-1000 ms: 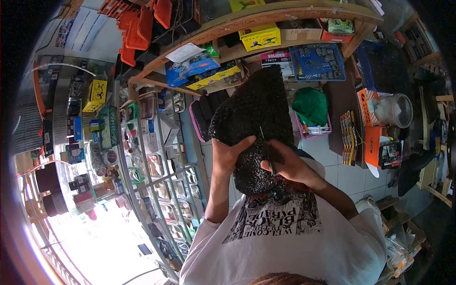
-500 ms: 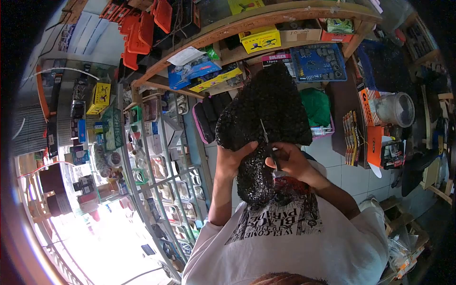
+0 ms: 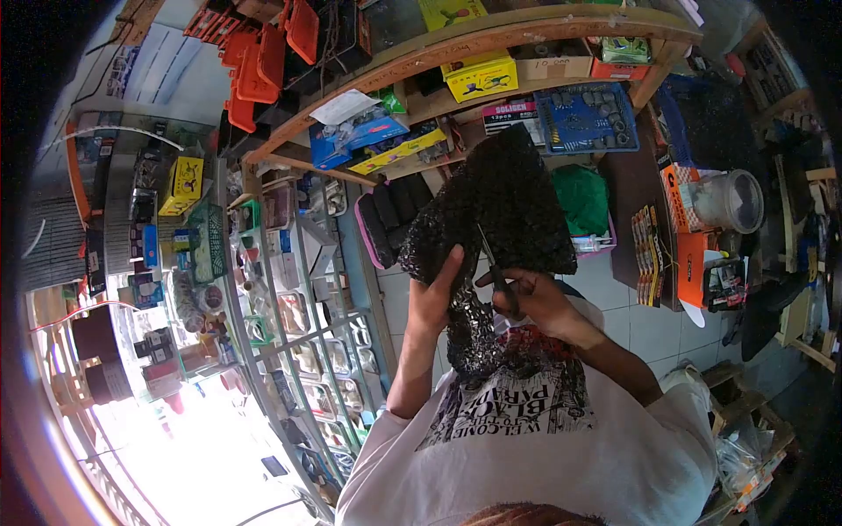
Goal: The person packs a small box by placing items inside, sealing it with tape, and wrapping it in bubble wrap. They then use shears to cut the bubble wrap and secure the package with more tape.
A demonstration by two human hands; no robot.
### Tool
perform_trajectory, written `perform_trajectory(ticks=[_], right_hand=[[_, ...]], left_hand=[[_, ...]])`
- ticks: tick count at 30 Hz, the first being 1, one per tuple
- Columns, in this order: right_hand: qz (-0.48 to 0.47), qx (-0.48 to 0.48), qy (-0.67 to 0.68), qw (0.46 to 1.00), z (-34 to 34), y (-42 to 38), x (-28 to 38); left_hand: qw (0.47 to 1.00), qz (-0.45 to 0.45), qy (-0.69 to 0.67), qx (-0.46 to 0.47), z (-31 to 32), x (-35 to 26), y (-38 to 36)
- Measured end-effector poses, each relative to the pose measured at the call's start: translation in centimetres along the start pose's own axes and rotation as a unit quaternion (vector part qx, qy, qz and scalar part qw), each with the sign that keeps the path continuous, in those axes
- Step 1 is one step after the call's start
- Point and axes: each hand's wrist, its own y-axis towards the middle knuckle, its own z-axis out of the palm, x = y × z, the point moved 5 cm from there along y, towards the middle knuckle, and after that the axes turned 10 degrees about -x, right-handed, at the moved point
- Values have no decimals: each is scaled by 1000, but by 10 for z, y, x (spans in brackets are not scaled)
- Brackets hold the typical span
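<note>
A sheet of black bubble wrap (image 3: 517, 206) spreads out in front of my chest, its lower part hanging down against my printed white shirt (image 3: 500, 473). My left hand (image 3: 431, 294) grips the wrap's left side, thumb on top and fingers hidden beneath. In my right hand (image 3: 537, 300) is a pair of scissors (image 3: 500, 285), the fingers wrapped round the dark handles. Their metal blades point up and away from me, into the wrap at a slit. Below the blades the sheet is parted from its right portion.
A wooden shelf (image 3: 491, 39) ahead carries yellow boxes and a blue tray (image 3: 588, 118) of metal parts. On the floor is a pink-rimmed basket (image 3: 605, 243) with a green bag. A glass display rack (image 3: 298, 307) stands left; a clear plastic jar (image 3: 732, 203) sits right.
The cut in the bubble wrap has opened wider beside the scissors. My left thumb has lifted upward, and my right hand has shifted slightly down and right.
</note>
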Motion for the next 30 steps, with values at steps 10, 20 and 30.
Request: perform_trajectory(ticks=[10,20,30], right_hand=[[-9,-29,-12,999,-3,8,-2],[-38,-38,6,999,-13,26,-23],[-29,62,104,992,-14,26,-12]], left_hand=[[999,-24,-28,18,4,7,-5],[999,-32,2,27,3,9,-17],[995,-32,27,90,-35,41,-6]])
